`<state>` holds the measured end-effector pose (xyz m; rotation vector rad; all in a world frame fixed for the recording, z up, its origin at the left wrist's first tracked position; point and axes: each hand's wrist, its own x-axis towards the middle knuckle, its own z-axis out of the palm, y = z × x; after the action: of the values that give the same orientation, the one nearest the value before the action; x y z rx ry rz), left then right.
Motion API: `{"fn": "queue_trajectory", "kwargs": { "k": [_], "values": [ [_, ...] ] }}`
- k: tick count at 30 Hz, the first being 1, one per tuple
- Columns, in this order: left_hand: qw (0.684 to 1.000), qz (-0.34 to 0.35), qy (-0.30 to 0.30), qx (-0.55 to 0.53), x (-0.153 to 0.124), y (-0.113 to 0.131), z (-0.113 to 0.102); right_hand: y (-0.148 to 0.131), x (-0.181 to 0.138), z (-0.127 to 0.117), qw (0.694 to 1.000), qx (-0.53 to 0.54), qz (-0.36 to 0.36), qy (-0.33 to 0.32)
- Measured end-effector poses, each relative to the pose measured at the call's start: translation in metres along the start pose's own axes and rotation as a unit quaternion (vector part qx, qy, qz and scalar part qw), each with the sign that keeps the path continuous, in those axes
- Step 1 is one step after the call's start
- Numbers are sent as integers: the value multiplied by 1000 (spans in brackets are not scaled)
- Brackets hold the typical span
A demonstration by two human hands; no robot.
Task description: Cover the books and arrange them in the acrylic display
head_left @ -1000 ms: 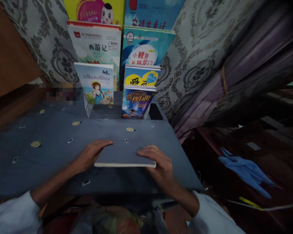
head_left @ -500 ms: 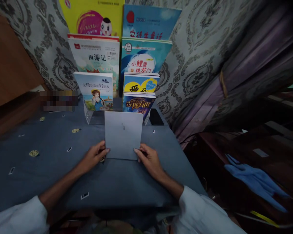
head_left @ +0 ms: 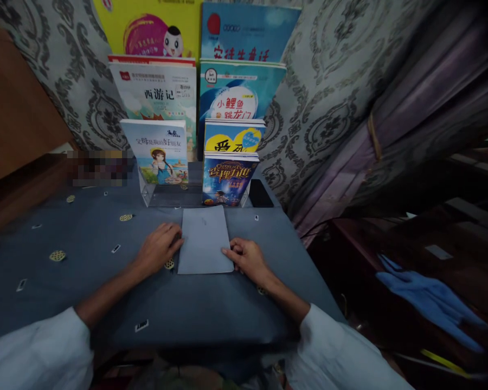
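A plain pale-grey booklet (head_left: 205, 241) lies low over the tabletop in front of me, tilted back, with a small faint mark near its top. My right hand (head_left: 247, 255) pinches its lower right edge, thumb on the face and fingers curled behind. At the left edge is my left hand (head_left: 159, 246), its thumb and fingers apart, the tips at or just touching the booklet's side. Right behind the booklet stands a clear display rack (head_left: 171, 196) with a dark blue book (head_left: 229, 181) and a white-and-blue book (head_left: 159, 151) in its front row.
Taller books stand in the rear rows, among them a yellow one (head_left: 154, 27) and a teal one (head_left: 242, 89). A black phone-like slab (head_left: 261, 194) lies right of the rack. Grey cloth covers the table (head_left: 97, 292). Patterned curtain (head_left: 325, 97) hangs behind; a blue cloth (head_left: 427, 298) lies at right.
The booklet has tipped back and come down from upright, uncovering the dark blue book. My left hand has loosened its pinch on the left edge; my right hand keeps its hold.
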<state>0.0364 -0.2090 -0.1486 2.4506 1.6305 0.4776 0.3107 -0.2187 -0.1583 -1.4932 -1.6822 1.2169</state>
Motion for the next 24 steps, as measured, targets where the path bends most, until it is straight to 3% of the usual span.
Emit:
{"fn": "queue_trajectory", "kwargs": {
  "k": [3, 8, 11, 15, 20, 24],
  "values": [
    [997, 57, 39, 24, 20, -13, 8, -2, 0, -4, 997, -76, -15, 15],
    [998, 44, -11, 46, 37, -25, 21, -9, 5, -10, 954, -269, -92, 92],
    [998, 44, -20, 51, 36, -25, 23, -21, 17, 0, 939, -283, -183, 61],
    [997, 46, -15, 53, 34, -26, 23, -34, 49, 32, 914, -267, -306, -23],
    [997, 58, 3, 55, 33, -29, 26, -24, 82, 55, 900, -316, -293, -70],
    [997, 61, 5, 54, 33, -28, 26, -1, 90, 27, 903, -350, -249, -27]
  ]
}}
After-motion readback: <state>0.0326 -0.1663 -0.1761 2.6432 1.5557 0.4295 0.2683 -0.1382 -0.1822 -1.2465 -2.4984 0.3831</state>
